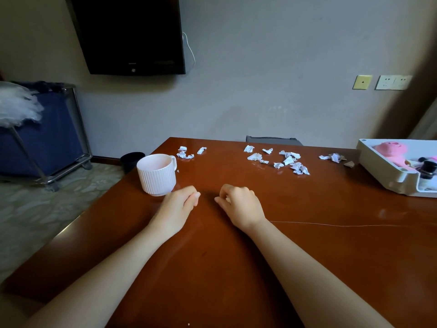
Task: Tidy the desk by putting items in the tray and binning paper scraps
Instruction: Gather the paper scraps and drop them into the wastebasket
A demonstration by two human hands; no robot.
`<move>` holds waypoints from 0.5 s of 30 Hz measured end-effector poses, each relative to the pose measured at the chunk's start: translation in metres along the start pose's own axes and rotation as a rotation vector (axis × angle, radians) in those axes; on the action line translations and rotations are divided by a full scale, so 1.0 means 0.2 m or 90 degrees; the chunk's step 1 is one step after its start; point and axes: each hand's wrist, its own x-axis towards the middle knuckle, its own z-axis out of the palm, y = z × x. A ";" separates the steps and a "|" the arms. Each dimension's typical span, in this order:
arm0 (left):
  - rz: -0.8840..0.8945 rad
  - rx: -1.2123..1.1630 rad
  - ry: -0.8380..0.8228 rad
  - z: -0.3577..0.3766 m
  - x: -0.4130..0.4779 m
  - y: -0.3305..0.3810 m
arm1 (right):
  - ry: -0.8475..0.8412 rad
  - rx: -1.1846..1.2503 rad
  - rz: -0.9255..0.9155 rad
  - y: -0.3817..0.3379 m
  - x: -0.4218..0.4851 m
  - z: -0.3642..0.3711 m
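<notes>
A white ribbed mug (157, 175) stands on the brown desk (236, 268) near its left edge. My left hand (178, 207) rests on the desk just right of the mug's base, fingers loosely curled. My right hand (241, 205) rests a little further right, also loosely curled, with nothing plainly held. Crumpled white paper scraps lie along the far edge: a small group (186, 153) behind the mug, a larger scatter (283, 160) in the middle, and a few (332, 157) beside the white tray (387, 171). The tray holds a pink plush toy (390, 152) and a dark item (428, 170).
A black bin (131, 160) stands on the floor beyond the desk's left corner. A thin thread (331, 225) lies across the desk to the right of my right wrist. A blue cart (47, 138) is far left, and a dark screen (132, 34) hangs on the wall.
</notes>
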 end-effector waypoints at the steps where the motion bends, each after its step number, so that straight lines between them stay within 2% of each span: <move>1: -0.016 -0.033 0.014 0.00 0.00 0.01 | 0.005 0.016 0.013 0.00 0.00 0.00; 8: -0.114 -0.268 0.089 -0.03 0.00 0.02 | 0.082 0.273 0.117 0.06 -0.03 -0.06; 15: -0.116 -0.247 0.092 -0.03 0.00 0.01 | 0.064 0.258 0.128 0.13 -0.05 -0.10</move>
